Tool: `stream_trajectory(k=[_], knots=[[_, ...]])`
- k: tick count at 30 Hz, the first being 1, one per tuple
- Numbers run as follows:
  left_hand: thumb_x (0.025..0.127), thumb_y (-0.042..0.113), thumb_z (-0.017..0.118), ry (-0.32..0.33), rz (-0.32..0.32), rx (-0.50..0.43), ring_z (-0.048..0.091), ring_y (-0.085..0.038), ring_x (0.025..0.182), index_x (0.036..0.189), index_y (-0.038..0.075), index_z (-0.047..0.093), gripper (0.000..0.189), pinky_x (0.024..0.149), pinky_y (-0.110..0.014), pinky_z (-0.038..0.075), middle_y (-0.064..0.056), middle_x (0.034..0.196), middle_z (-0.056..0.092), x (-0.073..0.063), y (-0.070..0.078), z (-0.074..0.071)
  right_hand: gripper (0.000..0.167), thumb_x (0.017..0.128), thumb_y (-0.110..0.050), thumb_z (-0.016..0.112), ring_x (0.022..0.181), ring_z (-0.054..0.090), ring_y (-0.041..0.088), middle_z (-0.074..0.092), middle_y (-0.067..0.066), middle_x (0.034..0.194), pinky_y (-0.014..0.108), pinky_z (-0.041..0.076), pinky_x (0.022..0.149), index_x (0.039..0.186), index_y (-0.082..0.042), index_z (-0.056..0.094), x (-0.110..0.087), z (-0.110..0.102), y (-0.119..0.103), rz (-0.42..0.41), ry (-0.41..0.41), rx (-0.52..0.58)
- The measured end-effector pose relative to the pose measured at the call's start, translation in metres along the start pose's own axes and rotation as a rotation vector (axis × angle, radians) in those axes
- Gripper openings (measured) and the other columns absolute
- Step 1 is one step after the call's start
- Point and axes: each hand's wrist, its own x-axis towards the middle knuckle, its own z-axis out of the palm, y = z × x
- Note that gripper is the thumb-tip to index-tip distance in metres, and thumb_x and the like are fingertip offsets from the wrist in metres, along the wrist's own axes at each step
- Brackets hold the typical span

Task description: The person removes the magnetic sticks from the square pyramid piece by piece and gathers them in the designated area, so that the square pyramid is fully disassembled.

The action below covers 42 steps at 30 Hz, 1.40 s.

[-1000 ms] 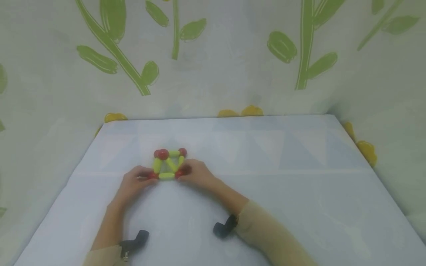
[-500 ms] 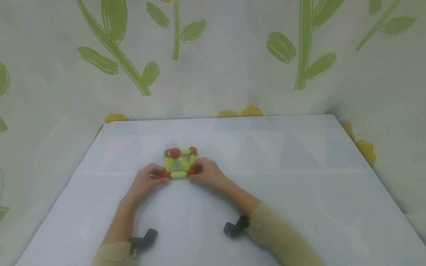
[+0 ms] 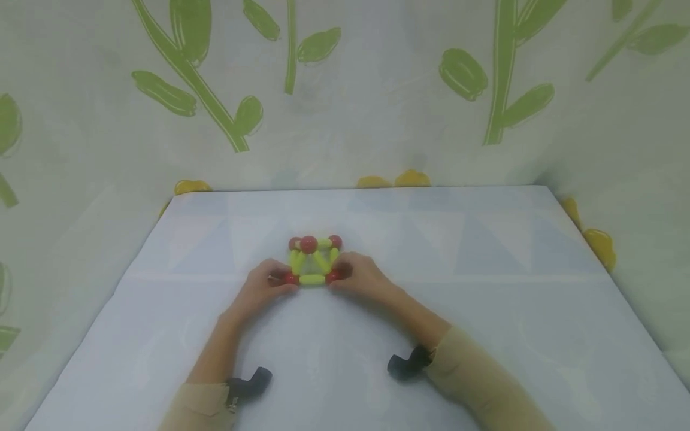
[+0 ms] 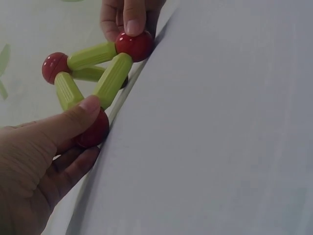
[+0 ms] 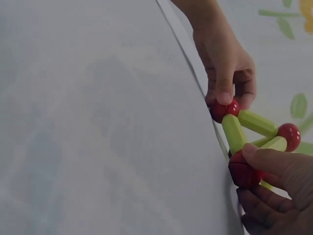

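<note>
A small frame of yellow-green rods [image 3: 312, 279] and red balls [image 3: 309, 245] sits on the table, with one ball raised over the others. My left hand [image 3: 265, 284] pinches the near left ball between thumb and fingers. On the near right ball [image 5: 245, 170], my right hand [image 3: 362, 278] has the same kind of grip. A single rod joins the two held balls. In the left wrist view, rods slant from both held balls up to the raised ball [image 4: 55, 68]. The far lower part of the frame is mostly hidden there.
The white table [image 3: 485, 335] has a pale triangle pattern toward its far edge. Behind it rises a wall [image 3: 377, 120] painted with green leaves and yellow flowers. Dark camera mounts [image 3: 250, 383] are strapped at both wrists.
Both hands have slid the rod-and-ball frame to the right across the table, and slightly away. Their pinch on the two near balls stays the same.
</note>
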Motion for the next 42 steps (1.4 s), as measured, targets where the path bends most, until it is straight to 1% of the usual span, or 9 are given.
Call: stream_trajectory(k=[4,7,10,14,18,24,31,36,42], knots=[[0.075,0.023,0.079,-0.018,0.008,-0.028,0.062,-0.02,0.098,0.109,0.011,0.059,0.041,0.085,-0.034,0.053,-0.003,0.103,0.062,0.004,0.005,0.009,0.032,0.078,-0.029,0.077,0.096,0.056,0.011,0.06,-0.009,0.097,0.03,0.052,0.085,0.105,-0.022,0.062,-0.009,-0.009,0.003,0.019,0.011,0.006],[0.076,0.022,0.078,-0.026,0.026,-0.042,0.061,-0.02,0.099,0.11,0.01,0.058,0.041,0.086,-0.034,0.053,-0.004,0.104,0.061,0.006,0.009,0.016,0.031,0.078,-0.027,0.077,0.095,0.056,0.012,0.06,-0.008,0.097,0.03,0.052,0.084,0.104,-0.022,0.061,-0.016,-0.015,0.005,0.032,0.017,0.006],[0.076,0.02,0.078,-0.037,0.027,-0.056,0.061,-0.019,0.099,0.11,0.01,0.058,0.041,0.086,-0.034,0.053,-0.003,0.103,0.061,0.007,0.015,0.024,0.029,0.078,-0.026,0.077,0.094,0.056,0.012,0.06,-0.008,0.096,0.03,0.052,0.083,0.103,-0.022,0.061,-0.022,-0.02,0.009,0.028,0.024,-0.008],[0.076,0.019,0.078,-0.078,0.014,-0.08,0.061,-0.017,0.099,0.11,0.012,0.057,0.041,0.087,-0.033,0.052,-0.001,0.103,0.06,0.009,0.025,0.034,0.028,0.077,-0.024,0.078,0.093,0.056,0.011,0.061,-0.008,0.094,0.03,0.052,0.083,0.1,-0.021,0.062,-0.031,-0.027,0.018,0.024,0.049,-0.023],[0.077,0.018,0.078,-0.106,0.026,-0.077,0.059,-0.016,0.099,0.11,0.013,0.058,0.04,0.088,-0.034,0.051,0.0,0.102,0.059,0.011,0.033,0.042,0.031,0.076,-0.025,0.08,0.093,0.056,0.011,0.061,-0.009,0.095,0.031,0.052,0.084,0.101,-0.021,0.063,-0.041,-0.031,0.027,0.026,0.08,-0.036],[0.077,0.02,0.078,-0.113,0.032,-0.056,0.058,-0.013,0.095,0.109,0.017,0.059,0.038,0.085,-0.031,0.051,0.004,0.099,0.057,0.013,0.041,0.057,0.035,0.075,-0.027,0.08,0.095,0.056,0.012,0.061,-0.009,0.098,0.033,0.053,0.085,0.105,-0.022,0.063,-0.055,-0.038,0.037,0.067,0.112,-0.042],[0.076,0.021,0.078,-0.128,0.065,-0.084,0.057,-0.012,0.094,0.11,0.016,0.06,0.038,0.084,-0.03,0.051,0.005,0.098,0.056,0.016,0.048,0.078,0.037,0.075,-0.024,0.08,0.099,0.058,0.014,0.063,-0.006,0.102,0.034,0.053,0.086,0.108,-0.019,0.063,-0.073,-0.047,0.049,0.087,0.135,-0.044],[0.076,0.023,0.078,-0.142,0.079,-0.096,0.055,-0.011,0.094,0.11,0.017,0.06,0.039,0.084,-0.03,0.05,0.005,0.099,0.055,0.019,0.056,0.091,0.038,0.076,-0.025,0.079,0.101,0.058,0.015,0.063,-0.005,0.104,0.035,0.053,0.087,0.11,-0.02,0.063,-0.084,-0.057,0.06,0.104,0.143,-0.01],[0.077,0.025,0.077,-0.147,0.094,-0.096,0.055,-0.011,0.092,0.109,0.017,0.061,0.038,0.082,-0.029,0.051,0.006,0.098,0.055,0.02,0.066,0.099,0.041,0.075,-0.028,0.08,0.102,0.058,0.016,0.063,-0.004,0.105,0.036,0.052,0.088,0.111,-0.02,0.062,-0.091,-0.067,0.071,0.109,0.143,0.014]])
